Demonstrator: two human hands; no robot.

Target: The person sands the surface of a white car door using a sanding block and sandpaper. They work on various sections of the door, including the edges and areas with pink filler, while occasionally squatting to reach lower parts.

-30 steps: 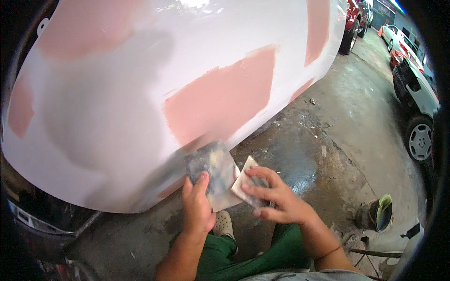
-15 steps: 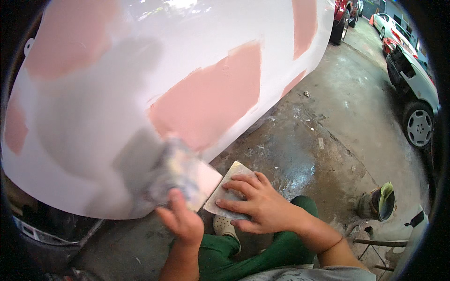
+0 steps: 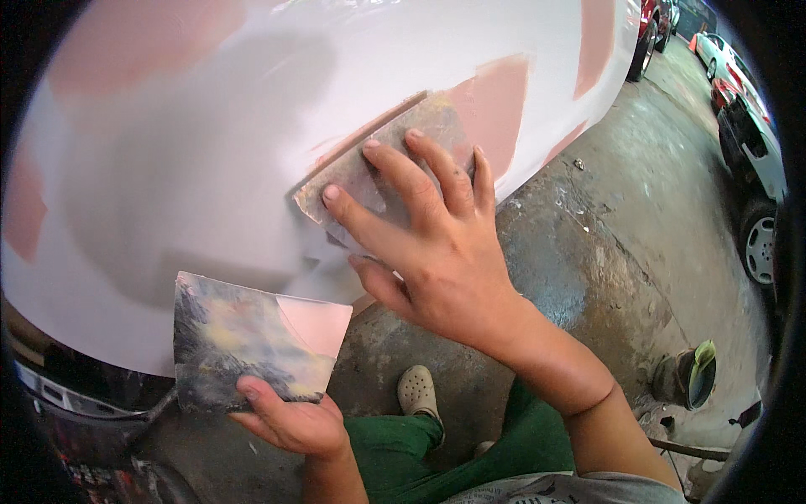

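My left hand (image 3: 294, 420) grips a stained flat mixing board (image 3: 243, 336) by its near edge, thumb on top and the other fingers underneath. Pink body filler (image 3: 317, 323) coats the board's right corner. A grey, smudged putty spreader (image 3: 395, 168) is in my right hand (image 3: 441, 244), fingers fanned over its back. That spreader lies low against the white car panel (image 3: 227, 151), over a pink filler patch (image 3: 495, 109). Part of the patch is hidden beneath the spreader and my fingers.
More pink patches (image 3: 596, 42) mark the panel. On the stained concrete floor (image 3: 588, 260) at right stands a dark bucket (image 3: 672, 380) with something pale green in it. Parked cars (image 3: 756, 143) line the far right. My clog (image 3: 417, 391) shows below.
My right hand has carried the spreader up and left from beside the board onto the pink patch. My left hand has shifted the board left and lower, away from the patch.
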